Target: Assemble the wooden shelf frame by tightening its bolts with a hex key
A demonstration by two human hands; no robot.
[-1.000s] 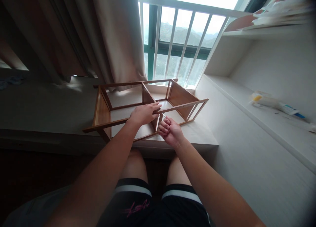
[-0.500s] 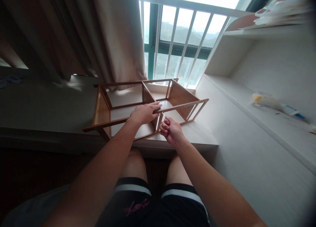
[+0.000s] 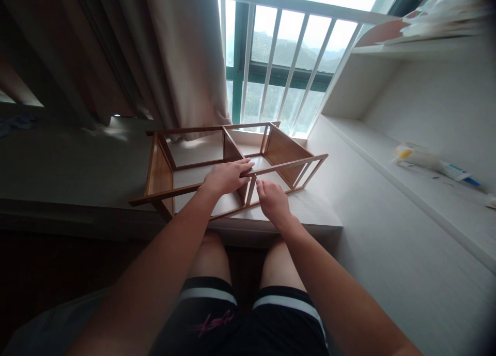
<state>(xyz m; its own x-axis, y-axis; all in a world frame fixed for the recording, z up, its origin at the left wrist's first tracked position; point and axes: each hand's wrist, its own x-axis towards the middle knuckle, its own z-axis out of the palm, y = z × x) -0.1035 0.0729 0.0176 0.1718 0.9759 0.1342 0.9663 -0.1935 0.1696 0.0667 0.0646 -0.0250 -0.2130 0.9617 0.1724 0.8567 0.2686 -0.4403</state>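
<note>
A brown wooden shelf rack with an open frame lies on its side on the pale ledge. My left hand is on its near upper rail by the middle crosspiece, with the fingers laid over the wood and the rail between them and the thumb. Just right of it, my right hand is closed in a pinch at the same joint. A thin, shiny metal rod, like a hex key, shows only at its tip against the rail. The rest of it is hidden in my fingers.
Behind the rack, a curtain hangs beside a window with a white railing. A white shelf unit stands to the right, with a tube and a plastic packet on it. My knees are close to the ledge's front edge.
My right hand has turned at the joint, its knuckles now facing up, and less of the metal rod shows. The left hand and the rack have stayed in place.
</note>
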